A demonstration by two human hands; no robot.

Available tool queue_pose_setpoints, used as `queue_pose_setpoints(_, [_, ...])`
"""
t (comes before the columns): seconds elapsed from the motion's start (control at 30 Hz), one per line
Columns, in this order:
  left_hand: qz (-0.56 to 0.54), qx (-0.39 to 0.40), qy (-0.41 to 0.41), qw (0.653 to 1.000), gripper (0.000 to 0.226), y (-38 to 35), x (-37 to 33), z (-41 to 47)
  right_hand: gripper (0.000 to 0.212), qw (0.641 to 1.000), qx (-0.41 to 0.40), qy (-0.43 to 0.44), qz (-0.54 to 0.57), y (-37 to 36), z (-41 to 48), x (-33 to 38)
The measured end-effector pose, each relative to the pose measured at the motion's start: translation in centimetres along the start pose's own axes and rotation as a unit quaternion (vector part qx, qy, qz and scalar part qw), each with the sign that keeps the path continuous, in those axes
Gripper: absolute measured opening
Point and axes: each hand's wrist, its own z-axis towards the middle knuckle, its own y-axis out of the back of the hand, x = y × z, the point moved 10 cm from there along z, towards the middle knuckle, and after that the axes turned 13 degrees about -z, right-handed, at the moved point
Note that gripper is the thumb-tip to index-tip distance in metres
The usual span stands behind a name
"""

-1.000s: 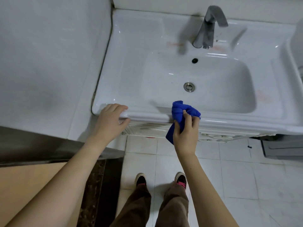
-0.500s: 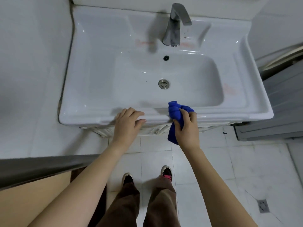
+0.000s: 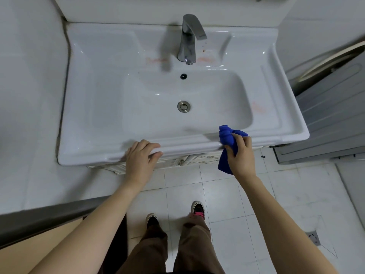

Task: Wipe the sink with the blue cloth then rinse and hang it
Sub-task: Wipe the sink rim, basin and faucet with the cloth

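A white ceramic sink [image 3: 102,99] fills the upper middle of the head view, with a metal tap [image 3: 189,38] at its back and a round drain [image 3: 183,106] in the bowl. Faint reddish stains show beside the tap base and on the right ledge. My right hand [image 3: 240,155] grips a bunched blue cloth [image 3: 227,138] against the sink's front rim, right of centre; part of the cloth hangs below the rim. My left hand [image 3: 141,157] rests flat on the front rim, fingers curled over the edge, holding nothing.
A white tiled wall stands on the left. A grey appliance [image 3: 325,115] sits close to the sink's right side. Below are white floor tiles, my shoes and brown trousers, and a floor drain [image 3: 314,237] at the lower right.
The view has swung so the sink sits more centred. My right hand has slid the cloth to the right along the front rim. My left hand has shifted right along the rim too.
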Motion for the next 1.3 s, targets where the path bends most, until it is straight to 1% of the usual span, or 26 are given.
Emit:
queue_pose_setpoints(0.2, [0.016,0.009,0.014,1.000,0.037,-0.1,-0.3,0.1,0.035,1.000,0.026,0.001,0.010,0.0,0.5,0.0])
queue_pose_setpoints(0.3, [0.039,0.023,0.021,0.999,0.038,-0.1,-0.7,0.0,0.035,0.999,0.043,0.024,0.014,0.3,0.9,0.1])
queue_pose_setpoints(0.37, [0.052,0.033,0.028,0.998,0.034,-0.2,-1.2,-0.2,0.034,0.997,0.063,0.045,0.015,0.5,1.2,0.3])
queue_pose_setpoints(0.47, [0.082,0.044,0.046,0.995,0.020,-0.5,-2.0,-0.1,0.033,0.992,0.104,0.070,0.014,0.8,1.9,0.1])
queue_pose_setpoints(0.63, [0.125,0.046,0.079,0.988,0.017,-0.9,-2.5,0.5,0.033,0.986,0.129,0.101,0.016,1.8,3.2,-2.0])
queue_pose_setpoints(0.8, [0.105,0.018,0.089,0.990,0.019,-1.0,-2.5,-0.2,0.033,0.987,0.122,0.109,0.003,3.2,5.0,-6.6])
queue_pose_setpoints(0.93, [0.111,0.003,0.098,0.989,0.015,-0.8,-2.2,-0.2,0.035,0.993,0.089,0.075,-0.008,4.4,6.1,-10.7])
queue_pose_setpoints(0.97, [0.115,-0.002,0.104,0.988,0.018,-0.7,-2.2,-0.2,0.035,0.994,0.081,0.068,-0.006,4.4,6.1,-10.7])
queue_pose_setpoints(1.03, [0.116,-0.011,0.110,0.987,0.026,-0.6,-2.4,-0.3,0.035,0.995,0.076,0.071,0.001,3.8,5.6,-9.2])
queue_pose_setpoints(1.13, [0.121,-0.022,0.103,0.987,0.029,-0.3,-3.3,-0.5,0.038,0.987,0.098,0.129,0.011,1.1,3.5,-3.4])
queue_pose_setpoints(1.2, [0.113,-0.024,0.098,0.988,0.031,-0.3,-3.4,-0.5,0.038,0.983,0.105,0.153,0.013,-0.6,2.0,0.4])
queue_pose_setpoints(1.3, [0.105,-0.021,0.107,0.988,0.030,-0.4,-2.5,-0.7,0.040,0.978,0.085,0.188,0.013,-2.0,0.2,5.9])
